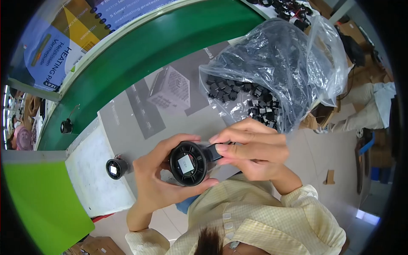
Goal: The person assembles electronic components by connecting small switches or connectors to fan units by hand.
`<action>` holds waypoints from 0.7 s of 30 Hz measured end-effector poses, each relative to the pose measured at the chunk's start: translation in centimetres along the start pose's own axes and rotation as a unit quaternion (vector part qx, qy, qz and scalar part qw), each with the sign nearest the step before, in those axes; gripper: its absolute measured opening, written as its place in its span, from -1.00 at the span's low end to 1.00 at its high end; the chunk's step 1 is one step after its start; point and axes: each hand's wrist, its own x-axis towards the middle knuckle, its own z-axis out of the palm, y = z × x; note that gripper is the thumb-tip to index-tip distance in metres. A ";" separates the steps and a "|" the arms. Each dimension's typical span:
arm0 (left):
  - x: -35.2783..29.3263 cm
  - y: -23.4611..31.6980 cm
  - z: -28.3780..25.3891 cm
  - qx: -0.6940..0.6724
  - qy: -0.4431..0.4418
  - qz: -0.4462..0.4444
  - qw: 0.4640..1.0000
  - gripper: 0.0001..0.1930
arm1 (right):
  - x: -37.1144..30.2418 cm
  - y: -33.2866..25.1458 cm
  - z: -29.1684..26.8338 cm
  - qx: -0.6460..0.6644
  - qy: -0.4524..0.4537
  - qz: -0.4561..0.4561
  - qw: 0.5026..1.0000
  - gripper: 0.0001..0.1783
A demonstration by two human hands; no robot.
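My left hand (149,173) is wrapped round a black round housing (196,175), thumb and fingers on opposite sides of its rim. The housing has a ribbed face with a white label in the middle, turned up toward me. At its right side, my right hand (257,151) pinches a small black block-shaped piece (213,152) between thumb and fingers. That piece meets the housing's side; whether it is seated there I cannot tell. Left of my left hand stands a similar black round unit (116,168) with a white label and thin wires.
A clear plastic bag (276,51) lies open at the right with many small black pieces (223,89) in it. Under it is a grey printed cardboard sheet (170,121). Beyond runs a green conveyor belt (131,63), carrying another round unit (66,126). A lime-green panel (42,199) stands left.
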 end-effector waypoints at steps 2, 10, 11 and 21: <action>0.0 -0.5 0.0 -0.029 -0.004 0.008 1.000 -0.30 | 0.1 0.1 -0.2 0.029 -0.017 0.032 0.999 -0.69; 0.0 -1.0 -0.1 -0.046 -0.005 0.002 0.999 -0.29 | 0.4 -0.4 -0.3 -0.004 -0.038 0.050 0.998 -0.63; 0.0 -1.0 0.0 -0.051 -0.001 0.007 0.999 -0.29 | 0.3 -0.5 -0.3 -0.010 -0.036 0.053 0.998 -0.62; -0.2 -1.3 0.1 -0.010 0.018 0.051 0.998 -0.30 | -0.2 -0.2 0.5 -0.030 -0.042 0.017 0.999 -0.66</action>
